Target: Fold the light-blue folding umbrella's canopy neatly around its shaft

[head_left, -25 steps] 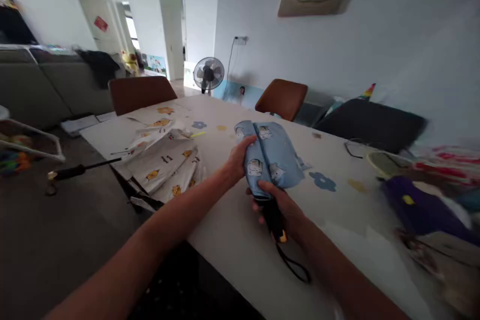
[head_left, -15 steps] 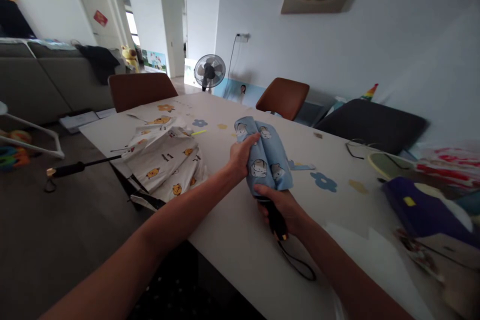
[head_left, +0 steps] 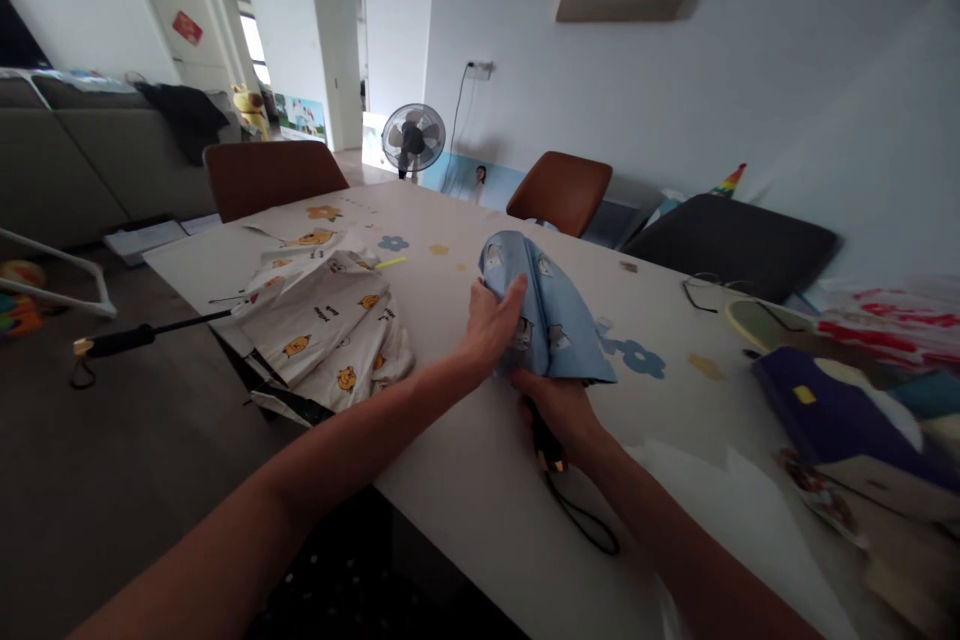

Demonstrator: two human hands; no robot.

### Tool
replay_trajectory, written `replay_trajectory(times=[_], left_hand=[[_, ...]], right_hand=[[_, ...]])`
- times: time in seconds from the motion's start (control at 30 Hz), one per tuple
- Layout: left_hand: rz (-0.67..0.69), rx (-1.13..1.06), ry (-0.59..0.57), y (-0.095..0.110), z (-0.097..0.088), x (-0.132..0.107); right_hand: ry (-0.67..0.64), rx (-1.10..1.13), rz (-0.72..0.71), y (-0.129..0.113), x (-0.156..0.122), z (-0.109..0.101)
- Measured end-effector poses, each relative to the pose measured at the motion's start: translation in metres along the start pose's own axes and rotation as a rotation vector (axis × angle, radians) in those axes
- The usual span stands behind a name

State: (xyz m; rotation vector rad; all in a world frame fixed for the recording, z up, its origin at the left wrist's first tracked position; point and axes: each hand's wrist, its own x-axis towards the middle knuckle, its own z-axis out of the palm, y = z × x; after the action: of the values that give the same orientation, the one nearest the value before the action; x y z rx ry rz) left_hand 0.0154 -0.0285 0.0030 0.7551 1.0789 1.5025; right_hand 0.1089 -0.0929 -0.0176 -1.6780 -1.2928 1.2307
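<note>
A blue folding umbrella (head_left: 559,310) with pale animal prints is held over the table, its canopy gathered in loose folds. My left hand (head_left: 495,320) is closed around the left side of the folds, its thumb lying on the cloth. Lower down, my right hand (head_left: 562,410) grips the umbrella at the canopy's bottom edge and the top of the black handle, from which a wrist strap dangles. To the left, a cream umbrella (head_left: 322,320) with yellow bear prints lies half folded on the table, its black shaft and handle (head_left: 120,340) sticking out past the edge.
The white table (head_left: 442,450) has flower-shaped stickers. On its right side lie eyeglasses (head_left: 701,295), a purple bag (head_left: 817,410) and a clear plastic sheet (head_left: 735,510). Brown chairs (head_left: 562,190) stand at the far side, with a fan (head_left: 412,138) behind.
The blue canopy has spread wider on its right side, its lower edge flaring over my right hand. My left hand still holds the folds, and the view has shifted slightly.
</note>
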Motion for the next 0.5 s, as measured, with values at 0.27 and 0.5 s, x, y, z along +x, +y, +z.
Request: replay_trajectory(times=[0.27, 0.5], left_hand=[[0.172, 0.219, -0.021, -0.013, 0.009, -0.020], [-0.152, -0.071, -0.072, -0.004, -0.002, 0.007]], right_hand=[[-0.024, -0.092, -0.083, -0.001, 0.001, -0.001], [-0.233, -0.047, 0.091, -0.008, -0.008, -0.006]])
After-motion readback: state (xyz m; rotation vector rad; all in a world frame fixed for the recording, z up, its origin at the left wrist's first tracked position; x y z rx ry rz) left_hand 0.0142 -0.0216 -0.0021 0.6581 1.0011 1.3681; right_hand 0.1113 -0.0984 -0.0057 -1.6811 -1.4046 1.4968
